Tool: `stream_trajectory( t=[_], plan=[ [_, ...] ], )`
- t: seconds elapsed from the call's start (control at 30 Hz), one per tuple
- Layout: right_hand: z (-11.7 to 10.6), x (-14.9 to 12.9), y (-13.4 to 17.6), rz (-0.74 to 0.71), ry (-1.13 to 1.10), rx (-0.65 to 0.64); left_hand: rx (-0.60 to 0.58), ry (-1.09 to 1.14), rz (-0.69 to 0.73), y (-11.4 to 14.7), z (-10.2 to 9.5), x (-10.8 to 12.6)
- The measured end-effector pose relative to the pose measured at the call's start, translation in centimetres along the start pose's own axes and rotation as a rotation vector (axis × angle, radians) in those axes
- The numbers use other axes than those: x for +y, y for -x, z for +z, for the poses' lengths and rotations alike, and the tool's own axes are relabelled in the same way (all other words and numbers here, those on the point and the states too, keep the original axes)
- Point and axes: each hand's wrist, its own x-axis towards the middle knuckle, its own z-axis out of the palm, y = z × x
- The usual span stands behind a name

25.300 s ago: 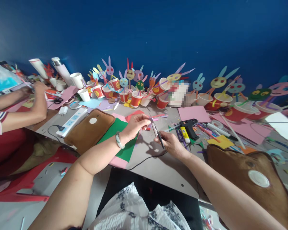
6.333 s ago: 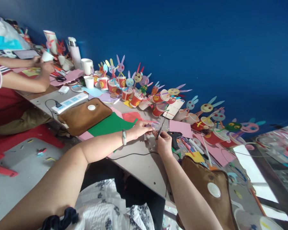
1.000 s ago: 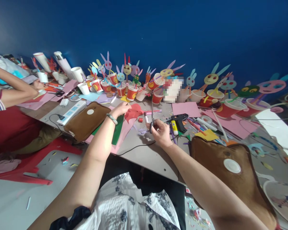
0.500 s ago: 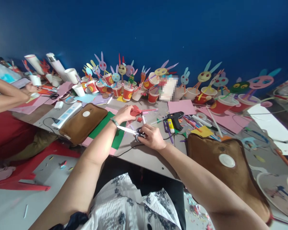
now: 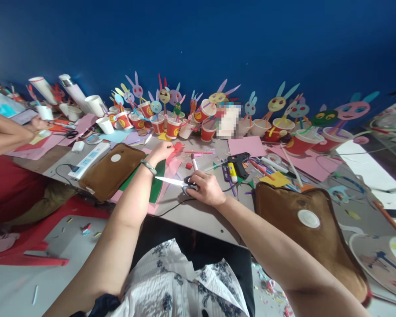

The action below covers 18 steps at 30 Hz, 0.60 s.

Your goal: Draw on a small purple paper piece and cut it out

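Note:
My right hand is closed around a pair of scissors, its fingers at the dark handles and the blades pointing left. A whitish pen-like stick rises just beyond these fingers; whether the hand grips it too, I cannot tell. My left hand, a bangle at its wrist, has its fingers closed at the edge of a piece of red paper. Beneath that forearm are green paper and pink paper. A small red piece rests on the table between the hands.
Paper cups with paper rabbit figures line the blue wall. A glue gun and glue stick lie right of my right hand. Brown pouches flank the workspace. A power strip and another person's arm are left.
My left hand has shifted left with the red paper, baring more pink paper. My right hand keeps the scissors, almost still. The whole view has shifted slightly.

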Motion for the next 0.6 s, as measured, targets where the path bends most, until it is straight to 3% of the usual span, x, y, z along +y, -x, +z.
stream_trajectory(
  t=[0.2, 0.33, 0.47, 0.6],
  plan=[
    [0.1, 0.1, 0.0, -0.018, 0.010, -0.005, 0.051, 0.055, -0.149, 0.5, -1.3, 0.4],
    [0.1, -0.2, -0.2, 0.021, -0.052, 0.039, 0.098, 0.064, -0.156, 0.7, -1.5, 0.6],
    [0.1, -0.5, -0.7, 0.204, -0.175, 0.208, 0.179, -0.002, -0.023, 0.6, -0.9, 0.7],
    [-0.2, -0.2, -1.5, 0.498, -0.295, 0.382, 0.133, -0.021, 0.073, 0.2, -0.1, 0.5]
  ],
)
